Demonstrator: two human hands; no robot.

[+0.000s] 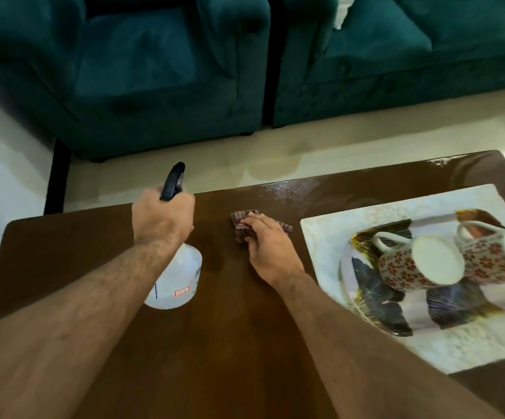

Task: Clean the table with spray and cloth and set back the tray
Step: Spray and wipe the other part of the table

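Observation:
My left hand [162, 217] grips the neck of a white spray bottle [176, 279] with a black trigger head, held over the left part of the dark brown wooden table [215, 343]. My right hand [267, 247] presses down on a small striped brown cloth [240, 225] lying on the table's middle, fingers closed over it. At the right, a leaf-patterned tray [375, 303] rests on a white mat [329, 237] and carries two patterned mugs [408, 267] lying on their sides.
Two teal armchairs [142, 74] stand beyond the table's far edge across a strip of pale tiled floor [184, 170]. The tabletop near the far edge [290, 189] shines wet. The table's left corner sits close to the bottle.

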